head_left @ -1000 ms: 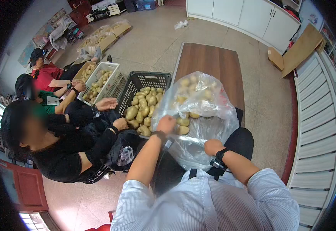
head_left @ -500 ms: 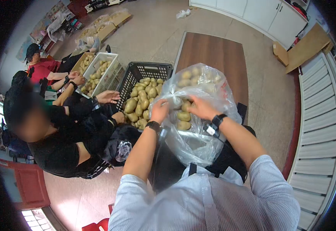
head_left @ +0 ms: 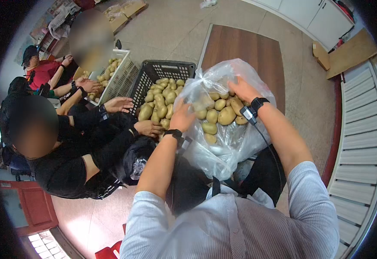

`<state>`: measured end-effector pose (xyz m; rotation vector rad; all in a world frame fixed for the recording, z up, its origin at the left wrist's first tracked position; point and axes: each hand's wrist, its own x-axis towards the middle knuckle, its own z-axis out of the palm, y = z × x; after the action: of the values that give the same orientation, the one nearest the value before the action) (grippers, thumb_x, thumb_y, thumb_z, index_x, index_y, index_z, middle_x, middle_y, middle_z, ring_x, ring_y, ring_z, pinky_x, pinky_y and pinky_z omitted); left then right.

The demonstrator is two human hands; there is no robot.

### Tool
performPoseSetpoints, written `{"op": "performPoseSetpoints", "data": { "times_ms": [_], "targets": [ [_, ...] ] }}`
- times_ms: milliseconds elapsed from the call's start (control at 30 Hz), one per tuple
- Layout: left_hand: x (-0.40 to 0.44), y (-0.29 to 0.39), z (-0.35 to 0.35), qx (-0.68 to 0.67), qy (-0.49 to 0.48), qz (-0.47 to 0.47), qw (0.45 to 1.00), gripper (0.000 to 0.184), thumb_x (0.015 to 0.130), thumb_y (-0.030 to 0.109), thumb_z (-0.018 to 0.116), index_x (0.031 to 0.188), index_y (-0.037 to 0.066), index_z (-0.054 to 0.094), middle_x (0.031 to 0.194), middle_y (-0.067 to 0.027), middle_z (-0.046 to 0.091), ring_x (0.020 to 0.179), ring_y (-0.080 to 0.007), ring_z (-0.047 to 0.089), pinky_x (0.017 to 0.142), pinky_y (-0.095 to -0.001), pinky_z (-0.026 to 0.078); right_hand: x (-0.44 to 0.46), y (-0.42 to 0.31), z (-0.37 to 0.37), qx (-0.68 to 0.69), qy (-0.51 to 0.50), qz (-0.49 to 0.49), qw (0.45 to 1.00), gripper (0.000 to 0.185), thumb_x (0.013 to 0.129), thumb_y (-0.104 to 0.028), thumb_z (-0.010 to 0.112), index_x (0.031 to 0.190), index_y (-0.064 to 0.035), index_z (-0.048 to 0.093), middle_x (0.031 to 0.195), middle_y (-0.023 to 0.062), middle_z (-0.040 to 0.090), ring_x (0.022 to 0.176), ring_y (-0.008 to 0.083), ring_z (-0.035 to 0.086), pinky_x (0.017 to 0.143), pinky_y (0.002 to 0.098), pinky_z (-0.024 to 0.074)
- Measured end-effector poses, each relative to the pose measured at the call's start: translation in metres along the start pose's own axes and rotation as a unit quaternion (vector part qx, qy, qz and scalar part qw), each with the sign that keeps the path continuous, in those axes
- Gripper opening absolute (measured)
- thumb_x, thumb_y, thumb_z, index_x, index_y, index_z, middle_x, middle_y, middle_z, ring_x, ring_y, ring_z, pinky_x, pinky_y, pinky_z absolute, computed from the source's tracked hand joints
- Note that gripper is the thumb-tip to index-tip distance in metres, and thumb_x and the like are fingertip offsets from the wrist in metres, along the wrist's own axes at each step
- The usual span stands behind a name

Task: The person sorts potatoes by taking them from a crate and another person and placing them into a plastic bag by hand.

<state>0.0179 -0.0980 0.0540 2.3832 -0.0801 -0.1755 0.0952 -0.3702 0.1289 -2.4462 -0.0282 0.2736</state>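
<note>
Head view: left hand and right hand touch the bag.

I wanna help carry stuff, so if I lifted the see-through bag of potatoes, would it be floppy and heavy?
The plastic bag would probably flop and sag, since its thin sides look crumpled. It's likely heavy, with many potatoes piled inside. They're rounded and loose, so they might roll and shift.

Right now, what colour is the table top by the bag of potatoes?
Brown with darker streaks; the table top shows best in the head view.
</note>
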Motion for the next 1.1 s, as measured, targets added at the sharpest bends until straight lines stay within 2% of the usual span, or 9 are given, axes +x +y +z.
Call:
{"op": "performPoseSetpoints", "data": {
  "times_ms": [267, 367, 467, 500, 700, 833, 900, 1000, 1100],
  "targets": [
    [0.002, -0.032, 0.006, 0.179, -0.023, -0.008, 0.984, 0.056, 0.077, 0.022, 0.064, 0.130, 0.010, 0.048, 0.150, -0.0172, 0.023, 0.130, -0.0317, 0.038, 0.104, -0.0371, 0.036, -0.021, 0.026, 0.022, -0.116, -0.005, -0.024, 0.993, 0.056, 0.086, -0.037, 0.047, 0.125, 0.0024, 0.045, 0.114, 0.0280, 0.057, 0.108, 0.0402, 0.054, 0.097, 0.0434, 0.0387],
    [-0.002, -0.041, 0.014, 0.155, -0.032, -0.030, 0.987, 0.053, 0.077, 0.022, 0.064, 0.126, 0.010, 0.051, 0.145, -0.0164, 0.032, 0.128, -0.0304, 0.041, 0.104, -0.0368, 0.036, -0.041, 0.016, 0.037, -0.098, -0.009, 0.007, 0.995, 0.046, 0.082, -0.024, 0.052, 0.120, 0.0016, 0.048, 0.123, 0.0243, 0.052, 0.114, 0.0387, 0.049, 0.099, 0.0436, 0.0369],
    [-0.007, -0.035, 0.014, 0.118, 0.027, -0.026, 0.992, 0.041, 0.079, 0.023, 0.060, 0.118, 0.010, 0.059, 0.134, -0.0144, 0.048, 0.123, -0.0303, 0.046, 0.102, -0.0384, 0.037, -0.075, 0.018, 0.069, -0.170, 0.212, -0.226, 0.935, 0.041, 0.074, -0.006, 0.058, 0.115, -0.0008, 0.052, 0.124, 0.0185, 0.049, 0.115, 0.0379, 0.044, 0.098, 0.0441, 0.0367],
    [-0.010, -0.030, 0.010, 0.114, 0.032, -0.034, 0.992, 0.041, 0.079, 0.023, 0.060, 0.118, 0.010, 0.059, 0.134, -0.0144, 0.048, 0.123, -0.0303, 0.046, 0.102, -0.0384, 0.037, -0.088, 0.014, 0.075, -0.172, 0.205, -0.234, 0.935, 0.041, 0.074, -0.006, 0.058, 0.115, -0.0008, 0.052, 0.124, 0.0185, 0.049, 0.115, 0.0379, 0.044, 0.098, 0.0441, 0.0367],
    [-0.029, -0.008, -0.005, -0.116, 0.199, -0.088, 0.969, 0.022, 0.079, 0.012, 0.053, 0.092, 0.003, 0.068, 0.094, -0.0192, 0.066, 0.090, -0.0355, 0.062, 0.082, -0.0409, 0.048, -0.144, 0.003, 0.125, -0.163, 0.071, -0.319, 0.931, 0.033, 0.076, -0.006, 0.057, 0.108, -0.0033, 0.056, 0.112, 0.0113, 0.053, 0.100, 0.0336, 0.052, 0.084, 0.0430, 0.0438],
    [-0.040, -0.015, -0.002, -0.271, 0.259, -0.064, 0.925, 0.018, 0.081, 0.013, 0.055, 0.084, -0.001, 0.067, 0.085, -0.0156, 0.068, 0.075, -0.0275, 0.065, 0.071, -0.0357, 0.050, -0.160, -0.016, 0.137, -0.182, 0.007, -0.320, 0.930, 0.035, 0.076, -0.007, 0.056, 0.111, -0.0072, 0.056, 0.115, 0.0101, 0.054, 0.096, 0.0327, 0.054, 0.080, 0.0426, 0.0457],
    [-0.043, -0.008, 0.003, -0.431, 0.194, -0.111, 0.874, 0.017, 0.083, 0.012, 0.057, 0.082, -0.002, 0.066, 0.077, -0.0102, 0.067, 0.063, -0.0182, 0.064, 0.060, -0.0297, 0.050, -0.157, -0.013, 0.140, -0.273, -0.022, -0.336, 0.901, 0.038, 0.077, -0.009, 0.056, 0.115, -0.0124, 0.056, 0.116, 0.0088, 0.055, 0.094, 0.0323, 0.056, 0.077, 0.0433, 0.0469],
    [-0.053, 0.000, -0.002, -0.472, 0.120, -0.140, 0.862, 0.021, 0.088, 0.018, 0.054, 0.096, 0.001, 0.064, 0.088, -0.0067, 0.066, 0.066, -0.0124, 0.062, 0.056, -0.0240, 0.047, -0.153, -0.006, 0.155, -0.282, -0.011, -0.352, 0.893, 0.030, 0.080, -0.011, 0.052, 0.111, -0.0146, 0.055, 0.114, 0.0089, 0.055, 0.083, 0.0326, 0.060, 0.069, 0.0438, 0.0493],
    [-0.056, 0.008, -0.002, -0.466, 0.121, -0.151, 0.863, 0.019, 0.088, 0.018, 0.054, 0.093, 0.001, 0.062, 0.084, -0.0056, 0.065, 0.065, -0.0128, 0.062, 0.055, -0.0254, 0.048, -0.151, -0.006, 0.164, -0.305, 0.001, -0.351, 0.885, 0.021, 0.084, -0.013, 0.048, 0.105, -0.0143, 0.053, 0.104, 0.0109, 0.055, 0.076, 0.0327, 0.062, 0.062, 0.0429, 0.0506]
  ]
}}
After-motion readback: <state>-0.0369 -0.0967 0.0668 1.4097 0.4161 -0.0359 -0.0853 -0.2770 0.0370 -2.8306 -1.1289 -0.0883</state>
